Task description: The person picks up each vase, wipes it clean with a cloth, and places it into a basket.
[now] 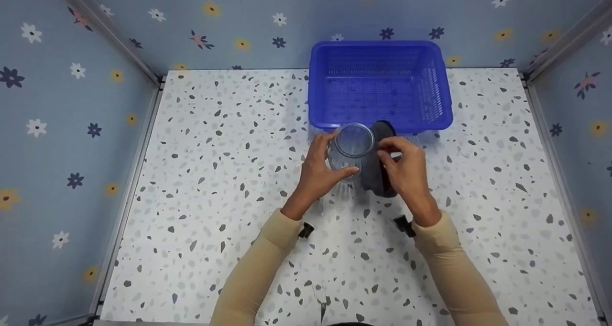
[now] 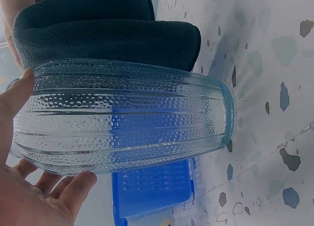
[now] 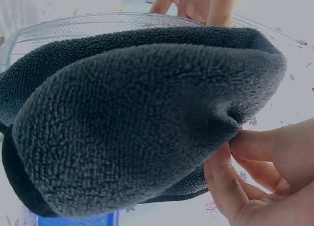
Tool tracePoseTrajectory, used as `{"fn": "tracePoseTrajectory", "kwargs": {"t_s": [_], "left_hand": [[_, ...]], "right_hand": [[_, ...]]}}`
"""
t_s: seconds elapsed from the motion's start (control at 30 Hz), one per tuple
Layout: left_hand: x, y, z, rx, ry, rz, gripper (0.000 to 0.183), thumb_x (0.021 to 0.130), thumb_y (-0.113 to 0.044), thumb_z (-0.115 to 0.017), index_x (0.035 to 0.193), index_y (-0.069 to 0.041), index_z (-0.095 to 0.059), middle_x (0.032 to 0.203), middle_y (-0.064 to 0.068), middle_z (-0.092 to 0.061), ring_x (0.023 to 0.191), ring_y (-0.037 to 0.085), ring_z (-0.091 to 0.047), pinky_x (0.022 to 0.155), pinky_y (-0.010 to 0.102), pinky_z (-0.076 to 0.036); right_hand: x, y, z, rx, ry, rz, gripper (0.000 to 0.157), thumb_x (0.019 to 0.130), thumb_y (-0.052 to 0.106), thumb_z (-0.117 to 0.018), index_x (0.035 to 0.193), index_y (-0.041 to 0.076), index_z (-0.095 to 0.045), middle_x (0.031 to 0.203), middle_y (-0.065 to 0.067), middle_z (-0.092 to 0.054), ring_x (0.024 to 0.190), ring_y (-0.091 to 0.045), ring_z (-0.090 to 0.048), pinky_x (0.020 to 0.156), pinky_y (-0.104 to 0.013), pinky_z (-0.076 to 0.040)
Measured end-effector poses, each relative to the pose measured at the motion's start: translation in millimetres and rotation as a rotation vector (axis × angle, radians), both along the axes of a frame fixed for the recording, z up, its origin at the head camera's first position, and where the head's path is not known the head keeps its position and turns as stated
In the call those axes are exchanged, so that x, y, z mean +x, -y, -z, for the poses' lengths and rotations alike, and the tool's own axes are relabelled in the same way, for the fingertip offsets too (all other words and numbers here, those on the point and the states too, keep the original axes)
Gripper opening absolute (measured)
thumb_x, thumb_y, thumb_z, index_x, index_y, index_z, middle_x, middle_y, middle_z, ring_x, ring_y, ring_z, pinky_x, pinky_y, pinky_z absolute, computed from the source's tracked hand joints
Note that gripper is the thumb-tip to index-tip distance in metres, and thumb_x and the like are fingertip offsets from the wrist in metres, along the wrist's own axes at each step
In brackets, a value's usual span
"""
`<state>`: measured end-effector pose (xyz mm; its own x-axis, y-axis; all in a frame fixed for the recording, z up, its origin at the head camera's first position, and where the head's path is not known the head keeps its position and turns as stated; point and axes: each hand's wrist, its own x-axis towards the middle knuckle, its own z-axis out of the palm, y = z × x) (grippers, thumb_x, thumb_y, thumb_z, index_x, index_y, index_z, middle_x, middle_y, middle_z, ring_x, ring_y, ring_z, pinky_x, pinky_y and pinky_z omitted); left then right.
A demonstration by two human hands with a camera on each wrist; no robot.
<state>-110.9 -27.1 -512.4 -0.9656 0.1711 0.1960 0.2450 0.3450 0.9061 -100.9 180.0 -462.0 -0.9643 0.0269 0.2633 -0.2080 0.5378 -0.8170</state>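
Note:
A clear glass vase [image 2: 132,118], ribbed and dimpled, stands upright with its round mouth facing up in the head view. My left hand [image 1: 319,167] holds it near the top, thumb on one side and fingers curled round the other. Against the vase's right side hangs a folded dark grey cloth [image 3: 137,123] with a black edge. My right hand [image 1: 406,166] pinches the cloth between thumb and fingers, as the right wrist view shows. Part of the glass is hidden behind the cloth there.
A blue plastic basket [image 1: 318,101] with perforated walls stands at the back of the speckled white table [image 1: 229,173], just beyond the vase. Blue flowered panels [image 1: 248,25] enclose the table at the back and both sides.

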Motion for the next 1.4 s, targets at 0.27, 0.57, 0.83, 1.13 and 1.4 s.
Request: {"fn": "tracePoseTrajectory", "kwargs": {"t_s": [0.27, 0.57, 0.83, 1.13, 1.4], "left_hand": [[-0.4, 0.8, 0.8, -0.021, -0.008, -0.002, 0.093, 0.078, -0.033, -0.096, 0.155, -0.010, -0.048, 0.135, 0.011, -0.053, 0.113, 0.025, -0.054, 0.095, 0.052, -0.052], [-0.2, 1.0, 1.0, -0.022, 0.006, -0.010, 0.095, 0.078, -0.034, -0.096, 0.156, -0.011, -0.048, 0.131, 0.011, -0.053, 0.106, 0.024, -0.052, 0.091, 0.053, -0.051], [-0.1, 0.3, -0.7, -0.030, 0.019, -0.014, 0.095, 0.077, -0.036, -0.097, 0.156, -0.015, -0.048, 0.132, 0.008, -0.053, 0.106, 0.022, -0.052, 0.089, 0.043, -0.051], [0.4, 2.9, 1.5, 0.000, 0.012, 0.000, 0.093, 0.080, -0.035, -0.095, 0.156, -0.013, -0.047, 0.139, 0.009, -0.052, 0.118, 0.025, -0.052, 0.097, 0.055, -0.050], [0.9, 1.4, 0.6, -0.007, 0.020, -0.005, 0.094, 0.078, -0.036, -0.096, 0.156, -0.014, -0.047, 0.143, 0.009, -0.051, 0.126, 0.024, -0.053, 0.100, 0.053, -0.051]], "right_hand": [[0.5, -3.7, 16.4, -0.151, 0.069, -0.017, 0.011, 0.091, -0.018, -0.069, 0.100, -0.011, -0.072, 0.095, -0.025, -0.073, 0.090, -0.037, -0.071, 0.069, -0.014, -0.056], [-0.2, -6.0, 53.1, -0.113, 0.107, -0.026, 0.011, 0.092, -0.018, -0.068, 0.096, -0.009, -0.070, 0.092, -0.024, -0.071, 0.085, -0.035, -0.070, 0.065, -0.018, -0.054], [-8.7, -4.3, 90.3, 0.003, 0.163, -0.032, 0.010, 0.087, -0.018, -0.069, 0.091, -0.009, -0.070, 0.090, -0.024, -0.073, 0.083, -0.036, -0.071, 0.073, -0.028, -0.053], [-10.6, -0.7, 89.3, 0.036, 0.191, -0.031, 0.009, 0.088, -0.016, -0.069, 0.092, -0.008, -0.070, 0.087, -0.023, -0.072, 0.082, -0.036, -0.069, 0.075, -0.043, -0.053], [-3.4, -4.9, 62.1, -0.043, 0.164, -0.003, 0.010, 0.091, -0.016, -0.069, 0.095, -0.007, -0.072, 0.092, -0.022, -0.073, 0.084, -0.031, -0.069, 0.071, -0.024, -0.051]]}}
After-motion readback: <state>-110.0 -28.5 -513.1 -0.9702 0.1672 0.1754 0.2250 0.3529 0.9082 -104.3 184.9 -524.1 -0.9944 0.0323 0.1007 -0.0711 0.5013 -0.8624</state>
